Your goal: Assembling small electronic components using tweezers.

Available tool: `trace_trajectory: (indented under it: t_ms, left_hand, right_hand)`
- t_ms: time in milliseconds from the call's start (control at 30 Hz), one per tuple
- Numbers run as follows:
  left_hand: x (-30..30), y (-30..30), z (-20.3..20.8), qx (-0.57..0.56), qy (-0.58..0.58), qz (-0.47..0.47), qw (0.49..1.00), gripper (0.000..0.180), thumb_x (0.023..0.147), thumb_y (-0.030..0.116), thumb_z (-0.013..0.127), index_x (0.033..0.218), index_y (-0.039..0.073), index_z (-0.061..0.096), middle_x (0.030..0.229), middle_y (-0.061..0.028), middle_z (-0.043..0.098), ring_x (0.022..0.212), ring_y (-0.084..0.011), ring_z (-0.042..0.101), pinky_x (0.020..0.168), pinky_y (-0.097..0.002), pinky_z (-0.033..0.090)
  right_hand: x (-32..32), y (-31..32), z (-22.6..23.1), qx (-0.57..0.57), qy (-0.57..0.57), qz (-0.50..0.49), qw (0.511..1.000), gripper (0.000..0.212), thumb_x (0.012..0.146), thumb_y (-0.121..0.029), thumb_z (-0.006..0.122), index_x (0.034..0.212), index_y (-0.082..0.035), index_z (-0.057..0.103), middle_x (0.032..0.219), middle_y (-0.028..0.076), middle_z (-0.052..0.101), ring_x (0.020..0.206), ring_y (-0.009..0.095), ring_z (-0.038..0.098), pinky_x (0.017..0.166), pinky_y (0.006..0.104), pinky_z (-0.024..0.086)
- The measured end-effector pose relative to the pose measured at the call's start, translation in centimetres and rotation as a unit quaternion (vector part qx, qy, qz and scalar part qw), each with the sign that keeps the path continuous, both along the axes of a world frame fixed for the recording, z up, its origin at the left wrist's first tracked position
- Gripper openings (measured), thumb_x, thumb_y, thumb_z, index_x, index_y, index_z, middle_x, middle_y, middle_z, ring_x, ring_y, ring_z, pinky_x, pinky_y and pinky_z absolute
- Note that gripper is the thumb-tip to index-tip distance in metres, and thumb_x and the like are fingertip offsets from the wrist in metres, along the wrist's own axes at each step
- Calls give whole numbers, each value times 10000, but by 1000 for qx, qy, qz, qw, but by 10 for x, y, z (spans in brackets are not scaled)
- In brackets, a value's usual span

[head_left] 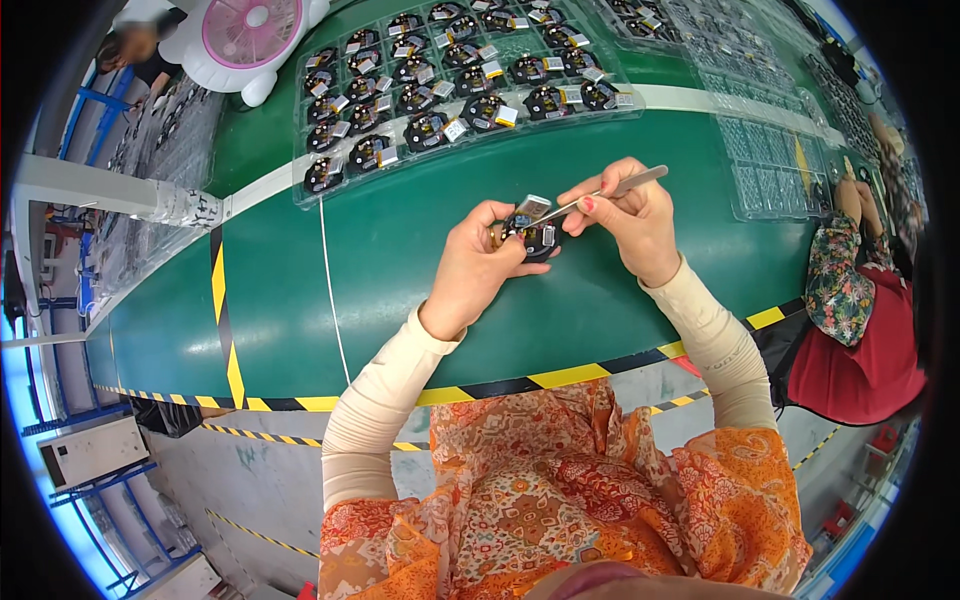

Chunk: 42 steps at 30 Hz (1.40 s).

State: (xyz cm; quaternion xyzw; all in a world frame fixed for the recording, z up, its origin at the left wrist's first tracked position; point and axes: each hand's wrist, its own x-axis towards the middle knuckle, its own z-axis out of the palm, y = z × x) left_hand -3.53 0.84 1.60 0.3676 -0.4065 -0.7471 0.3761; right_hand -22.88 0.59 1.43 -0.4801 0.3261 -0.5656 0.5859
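Over the green worktable, my left hand [482, 258] grips a round black electronic assembly [541, 240] by its edge, thumb laid across the top. A small silver battery pack [534, 207] sticks up from the assembly's far side. My right hand [632, 213] is closed around a pair of metal tweezers [640, 180], slanting down to the left. Their tips reach into the assembly near my left thumb; whether they pinch anything is too small to tell.
A clear tray [345, 190] with rows of similar round assemblies lies at the far side. Another clear tray [765, 175] sits at right, near a co-worker's hands [853, 198]. A pink-and-white fan [250, 30] stands far left. Striped tape [570, 376] marks the table's near edge.
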Motion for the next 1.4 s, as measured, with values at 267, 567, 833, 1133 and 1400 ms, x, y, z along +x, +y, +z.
trace_trajectory:
  t_ms: [267,567,833,1133,1400]
  left_hand:
    - [-3,1,5,-11,3,12,1000,234,845,-70,384,1079,-51,393,1056,-176,562,902,-266,621,753,-337,555]
    - [3,-9,2,31,76,21,996,251,901,15,389,1143,-43,416,1068,-162,560,954,-274,604,824,-345,524]
    - [9,-15,-5,70,146,51,986,265,946,139,400,1114,-49,480,1026,-141,581,938,-280,607,819,-351,525]
    - [4,-12,-4,40,63,73,994,259,941,120,403,1110,-56,492,1018,-135,580,924,-258,611,789,-356,535]
    - [4,-9,-7,30,89,32,995,337,960,257,381,1075,-34,507,987,-115,594,853,-198,616,793,-321,524]
  right_hand:
    - [4,2,-2,-8,-23,-14,1000,154,855,21,509,904,-59,386,939,238,598,714,215,637,639,291,540]
    - [14,0,-7,19,-47,-67,996,229,890,-82,503,1097,-38,414,974,202,590,745,198,621,663,295,527]
    - [12,15,6,179,55,228,956,260,903,-158,482,1076,28,537,734,129,605,492,136,554,441,221,448]
    - [21,17,0,233,109,269,928,241,893,-177,517,982,28,608,652,79,606,414,93,521,369,197,373]
    - [23,20,-2,205,114,228,945,216,894,-160,518,966,20,612,656,71,609,409,85,505,374,198,370]
